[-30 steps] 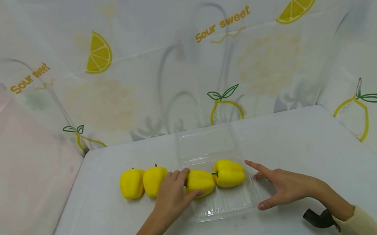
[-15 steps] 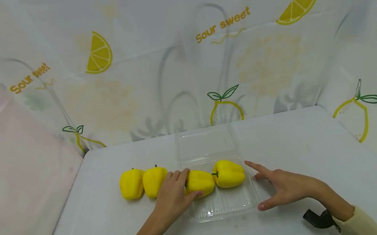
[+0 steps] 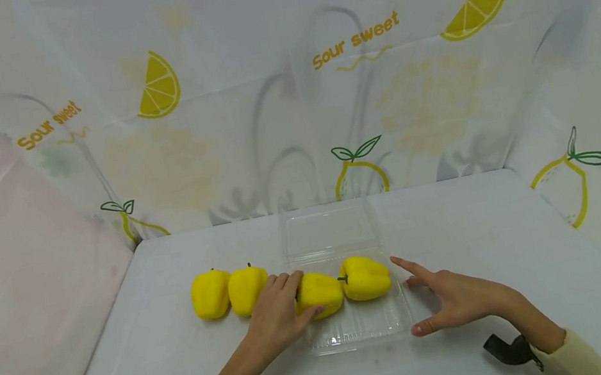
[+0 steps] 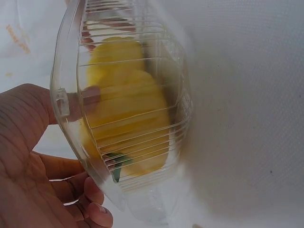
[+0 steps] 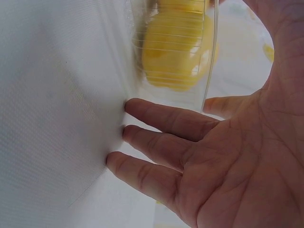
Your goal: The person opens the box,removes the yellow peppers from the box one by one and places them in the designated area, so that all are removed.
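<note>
In the head view my left hand (image 3: 277,306) holds a yellow bell pepper (image 3: 321,293) at its stem end, thumb in front and fingers behind. This pepper lies in the left part of a clear plastic clamshell box (image 3: 357,331), its lid folded back. Through the ribbed wall in the left wrist view, the pepper (image 4: 137,109) shows its green stem, and the thumb reaches over the rim. A second bell pepper (image 3: 366,277) lies in the box at right. My right hand (image 3: 451,298) stands beside the box's right edge, fingers spread; in the right wrist view several fingertips (image 5: 135,104) meet the table.
Two more yellow bell peppers, one at far left (image 3: 211,295) and one beside it (image 3: 247,289), stand on the white table (image 3: 146,366) left of the box. A printed lemon curtain (image 3: 233,126) closes off the back and sides. Black wrist mounts (image 3: 509,349) sit at both wrists.
Both hands and the box keep their places. The pepper under my left hand seems to settle very slightly toward the front; otherwise only a faint camera shift shows.
</note>
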{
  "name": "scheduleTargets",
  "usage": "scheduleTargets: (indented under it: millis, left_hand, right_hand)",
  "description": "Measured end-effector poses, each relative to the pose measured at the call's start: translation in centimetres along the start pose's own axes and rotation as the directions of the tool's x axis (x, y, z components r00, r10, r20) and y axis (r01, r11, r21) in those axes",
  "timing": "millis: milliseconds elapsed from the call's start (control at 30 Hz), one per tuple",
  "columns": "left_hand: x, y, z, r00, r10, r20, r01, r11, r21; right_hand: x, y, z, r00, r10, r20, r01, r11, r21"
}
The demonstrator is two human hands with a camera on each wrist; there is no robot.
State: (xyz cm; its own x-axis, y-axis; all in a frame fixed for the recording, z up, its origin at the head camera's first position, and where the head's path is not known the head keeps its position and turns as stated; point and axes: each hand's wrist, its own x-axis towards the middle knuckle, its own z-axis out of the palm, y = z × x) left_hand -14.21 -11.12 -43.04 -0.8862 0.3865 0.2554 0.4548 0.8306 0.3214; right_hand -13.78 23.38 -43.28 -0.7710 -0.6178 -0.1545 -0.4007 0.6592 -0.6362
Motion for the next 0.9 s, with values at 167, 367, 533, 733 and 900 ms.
scheduleTargets:
  millis: [167, 367, 533, 733, 900]
  left_hand:
    - [-0.1, 0.1, -0.5, 1.000, -0.014, 0.008, 0.014, 0.999, -0.038]
    - [-0.2, 0.1, -1.2, 1.000, -0.023, 0.002, 0.023, 0.997, -0.077]
    - [-0.6, 0.0, -1.6, 0.999, -0.039, -0.014, 0.038, 0.994, -0.104]
    - [-0.8, -0.1, -1.9, 0.999, -0.031, -0.036, 0.026, 0.989, -0.145]
    - [-1.2, -0.1, -2.2, 0.996, -0.038, -0.078, 0.024, 0.985, -0.173]
  right_hand:
    - [0.0, 0.0, 0.0, 1.000, 0.000, -0.001, 0.000, 1.000, -0.005]
    - [0.0, -0.1, 0.0, 1.000, -0.007, -0.004, 0.007, 1.000, -0.003]
    - [-0.1, -0.1, 0.0, 1.000, -0.011, -0.004, 0.011, 1.000, -0.002]
    - [-0.1, -0.1, 0.0, 1.000, -0.014, -0.005, 0.014, 1.000, 0.000]
    - [0.0, 0.1, 0.0, 1.000, -0.021, -0.008, 0.021, 1.000, 0.000]
